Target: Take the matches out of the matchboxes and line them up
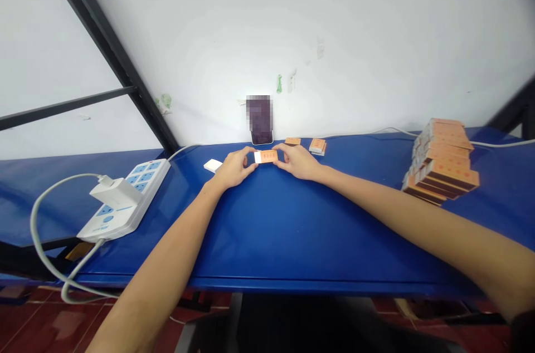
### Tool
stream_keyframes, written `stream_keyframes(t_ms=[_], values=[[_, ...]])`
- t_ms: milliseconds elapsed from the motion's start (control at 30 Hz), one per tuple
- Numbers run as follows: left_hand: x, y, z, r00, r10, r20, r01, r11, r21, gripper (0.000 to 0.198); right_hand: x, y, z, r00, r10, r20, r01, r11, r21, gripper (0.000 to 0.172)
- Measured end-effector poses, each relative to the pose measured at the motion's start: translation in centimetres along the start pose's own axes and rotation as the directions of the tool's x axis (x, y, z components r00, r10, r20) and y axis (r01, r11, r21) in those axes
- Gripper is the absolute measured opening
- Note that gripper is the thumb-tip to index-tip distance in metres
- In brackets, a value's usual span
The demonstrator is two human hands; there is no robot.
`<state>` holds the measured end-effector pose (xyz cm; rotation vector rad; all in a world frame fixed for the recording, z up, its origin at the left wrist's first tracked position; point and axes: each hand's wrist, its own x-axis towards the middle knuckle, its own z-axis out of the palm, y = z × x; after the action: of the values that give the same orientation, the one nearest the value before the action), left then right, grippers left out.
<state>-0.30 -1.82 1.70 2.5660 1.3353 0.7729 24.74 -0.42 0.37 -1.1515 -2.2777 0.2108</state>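
Left hand (234, 168) and right hand (297, 161) each pinch one end of a small orange box (266, 156). Held near the table's (276, 230) far edge. Open blue surface toward the near edge.

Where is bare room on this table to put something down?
Bare: the near table in front of left hand and right hand, which hold a small box, plus the gap toward box stack. Crowded: around phone, loose boxes, power strip.

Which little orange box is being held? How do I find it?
Find the blue table, then the dark phone leaning on the wall. Just before it, the left hand and right hand pinch one orange box. Only this one shows a white end; the big stack and loose boxes lie untouched.
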Motion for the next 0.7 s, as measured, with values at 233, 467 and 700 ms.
stream_keyframes(t_ms=[233,467,700], values=[[0.1,-0.2,0.1,0.999,-0.044,-0.003,0.044,0.999,0.005,0.037,0.0,0.2,0.0,1.0,0.024,-0.002,-0.024,0.999,0.042,0.038],[0.0,-0.4,0.3,0.998,-0.062,0.007,0.062,0.998,0.018,0.039,-0.4,0.6,-0.7,0.997,0.065,0.041,-0.066,0.997,0.03,0.037],[0.1,-0.4,0.2,0.995,-0.095,0.02,0.094,0.995,0.033,0.041,-0.8,0.8,-2.0,0.996,0.088,0.008,-0.087,0.992,-0.088,0.037]])
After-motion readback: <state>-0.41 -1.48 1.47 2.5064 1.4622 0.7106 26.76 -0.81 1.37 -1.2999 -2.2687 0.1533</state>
